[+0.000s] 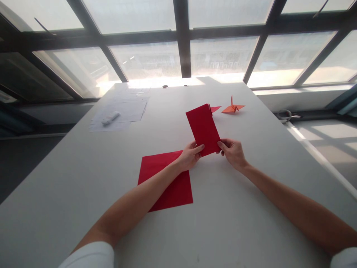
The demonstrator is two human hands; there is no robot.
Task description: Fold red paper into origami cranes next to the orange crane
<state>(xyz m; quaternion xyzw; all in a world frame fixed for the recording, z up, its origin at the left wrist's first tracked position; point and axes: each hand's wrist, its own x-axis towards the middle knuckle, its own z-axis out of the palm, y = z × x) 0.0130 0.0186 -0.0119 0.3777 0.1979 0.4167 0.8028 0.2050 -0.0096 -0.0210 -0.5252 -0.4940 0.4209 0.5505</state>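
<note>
Between my two hands a folded sheet of red paper (203, 128) is held up, tilted, above the table. My left hand (191, 155) pinches its lower left corner, thumb on the front face. At the lower right corner, my right hand (232, 152) grips the edge between thumb and fingers. Under my left forearm a flat red square sheet (170, 186) lies on the table, partly covered by the arm. Behind the folded paper an orange paper crane (233, 107) stands. Next to it shows the pointed tip of a red folded paper piece (215, 109), the rest of it hidden.
White papers (122, 109) are spread at the back left of the white table (237, 223), with a small whitish object (111, 118) on them. Two round dark holes (165, 86) sit near the far edge. Large framed windows rise behind. A coiled cable (284, 115) lies beyond the right edge.
</note>
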